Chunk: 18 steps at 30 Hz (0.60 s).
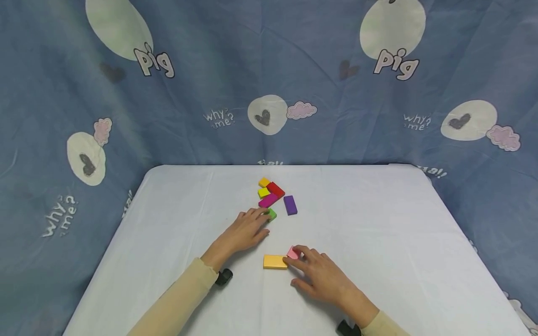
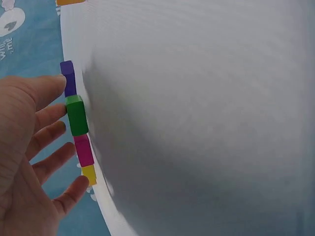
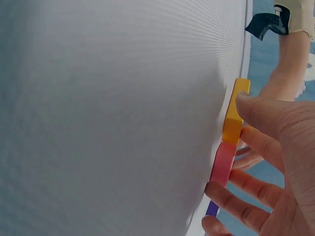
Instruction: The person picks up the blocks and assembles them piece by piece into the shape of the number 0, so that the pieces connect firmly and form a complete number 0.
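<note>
My left hand (image 1: 248, 229) reaches over the green block (image 1: 272, 214), its fingers loosely extended and fingertips at the block's near left side. The left wrist view shows the thumb apart from the fingers, with the green block (image 2: 77, 117) beyond them. Lower down, my right hand (image 1: 322, 276) has its fingertips at the small pink block (image 1: 292, 253) and the right end of the long orange-yellow block (image 1: 274, 262). These two blocks lie against each other. In the right wrist view the fingers spread along the pink block (image 3: 223, 163), partly covering it.
Beyond the left hand lie a magenta block (image 1: 268, 200), a red block (image 1: 276, 189), a yellow block (image 1: 263, 192) and a small orange block (image 1: 264, 182). A purple block (image 1: 290, 205) lies to their right. The white table (image 1: 378, 224) ends at a blue printed cloth (image 1: 319, 140).
</note>
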Motion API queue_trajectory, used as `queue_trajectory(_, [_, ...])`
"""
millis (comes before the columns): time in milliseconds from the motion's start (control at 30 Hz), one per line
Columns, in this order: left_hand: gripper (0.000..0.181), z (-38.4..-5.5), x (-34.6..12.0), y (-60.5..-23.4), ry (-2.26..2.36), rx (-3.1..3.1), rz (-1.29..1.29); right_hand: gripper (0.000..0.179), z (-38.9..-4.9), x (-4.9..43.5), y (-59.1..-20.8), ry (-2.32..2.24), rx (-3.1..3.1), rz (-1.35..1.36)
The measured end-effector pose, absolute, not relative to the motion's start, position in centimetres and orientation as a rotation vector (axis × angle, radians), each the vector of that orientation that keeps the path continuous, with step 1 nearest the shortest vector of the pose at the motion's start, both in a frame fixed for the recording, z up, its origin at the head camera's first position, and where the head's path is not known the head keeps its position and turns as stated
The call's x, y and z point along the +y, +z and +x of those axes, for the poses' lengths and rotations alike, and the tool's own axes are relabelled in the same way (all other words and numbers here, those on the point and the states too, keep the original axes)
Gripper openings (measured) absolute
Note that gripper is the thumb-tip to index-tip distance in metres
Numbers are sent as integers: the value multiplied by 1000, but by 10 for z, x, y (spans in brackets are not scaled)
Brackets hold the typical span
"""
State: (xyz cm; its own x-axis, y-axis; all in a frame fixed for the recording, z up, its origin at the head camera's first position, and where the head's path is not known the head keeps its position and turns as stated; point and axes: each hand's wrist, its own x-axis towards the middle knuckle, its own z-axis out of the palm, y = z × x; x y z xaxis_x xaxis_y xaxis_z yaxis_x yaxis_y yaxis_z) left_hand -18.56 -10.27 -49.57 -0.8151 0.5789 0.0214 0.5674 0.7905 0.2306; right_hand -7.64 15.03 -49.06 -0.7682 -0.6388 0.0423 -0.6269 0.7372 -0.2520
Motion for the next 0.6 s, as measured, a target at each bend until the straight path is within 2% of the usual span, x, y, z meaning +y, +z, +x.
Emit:
queue_trajectory(167, [37, -184, -104, -497, 401, 2896, 918, 51, -77, 150, -491, -400, 2878, -1054])
queue_trajectory(367, [41, -182, -105, -497, 403, 2865, 899, 51, -76, 150, -491, -395, 2863, -1030])
queue_trajectory(600, [36, -183, -109, -497, 422, 2925, 962, 52, -76, 150, -491, -397, 2860, -1014])
